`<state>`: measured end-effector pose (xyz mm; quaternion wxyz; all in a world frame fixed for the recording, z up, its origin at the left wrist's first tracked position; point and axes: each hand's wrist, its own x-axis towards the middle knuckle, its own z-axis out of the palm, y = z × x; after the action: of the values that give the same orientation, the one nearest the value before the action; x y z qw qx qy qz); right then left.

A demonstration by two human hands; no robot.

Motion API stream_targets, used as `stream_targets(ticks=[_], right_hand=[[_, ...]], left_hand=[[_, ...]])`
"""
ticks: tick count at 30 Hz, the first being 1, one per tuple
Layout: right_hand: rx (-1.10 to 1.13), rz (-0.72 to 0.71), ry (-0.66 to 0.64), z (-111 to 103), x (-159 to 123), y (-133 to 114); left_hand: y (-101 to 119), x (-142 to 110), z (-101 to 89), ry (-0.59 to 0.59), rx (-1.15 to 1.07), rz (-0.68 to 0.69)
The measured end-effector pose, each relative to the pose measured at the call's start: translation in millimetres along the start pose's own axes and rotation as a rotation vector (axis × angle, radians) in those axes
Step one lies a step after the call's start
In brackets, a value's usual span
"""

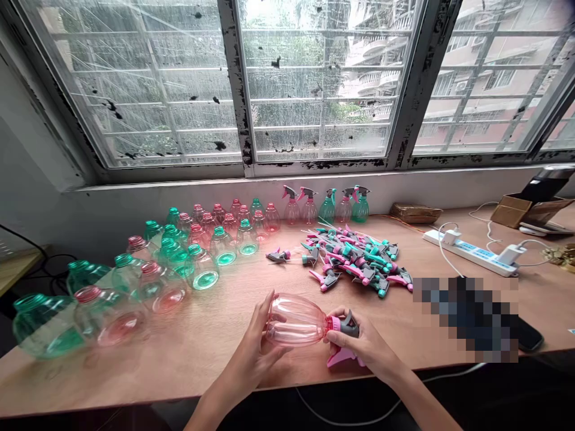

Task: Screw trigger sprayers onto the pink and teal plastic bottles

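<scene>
Near the table's front edge, a clear pink spray bottle [296, 320] lies sideways between my two hands. My left hand [256, 347] cups its base end, fingers behind and thumb below. At the neck, my right hand [354, 341] grips the pink-and-grey trigger spray head [344, 325], which sits on the bottle's mouth. Its pink trigger lever points down below my fingers. How tightly the head is seated cannot be seen. Beyond my hands lies a pile of loose pink, teal and grey spray heads [354, 257], with one separate spray head [279, 256] to its left.
Several open pink and green bottles [204, 266] stand in rows at the left. Bottles with spray heads [309, 209] line the wall below the window. At the right are a white power strip [471, 252], a phone [530, 335], a brown packet [415, 214] and a cardboard box [514, 209].
</scene>
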<state>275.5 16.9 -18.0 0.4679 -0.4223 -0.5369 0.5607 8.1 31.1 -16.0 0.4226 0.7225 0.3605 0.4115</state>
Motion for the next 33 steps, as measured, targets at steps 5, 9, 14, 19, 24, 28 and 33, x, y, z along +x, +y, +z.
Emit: stream_targets(ticks=[5, 9, 14, 19, 24, 28, 33], right_hand=[[-0.010, 0.003, -0.005, 0, 0, 0], [-0.019, 0.003, -0.010, -1, 0, 0], [-0.007, 0.010, -0.017, -2, 0, 1], [-0.039, -0.078, 0.038, -1, 1, 0], [-0.026, -0.091, 0.054, 0, 1, 2], [0.012, -0.091, 0.038, 0, 0, 5], [0.042, -0.097, 0.027, 0, -1, 8]], left_hand=[[1, -3, -1.0, -0.017, 0.058, 0.012], [4, -3, -1.2, -0.034, 0.046, -0.032], [10, -1, -1.0, -0.041, 0.053, -0.059], [13, 2, -1.5, 0.021, 0.106, -0.087], [12, 4, -2.4, 0.068, 0.145, -0.097], [15, 4, -2.2, 0.053, 0.129, -0.097], [17, 5, -3.1, 0.052, 0.078, -0.104]])
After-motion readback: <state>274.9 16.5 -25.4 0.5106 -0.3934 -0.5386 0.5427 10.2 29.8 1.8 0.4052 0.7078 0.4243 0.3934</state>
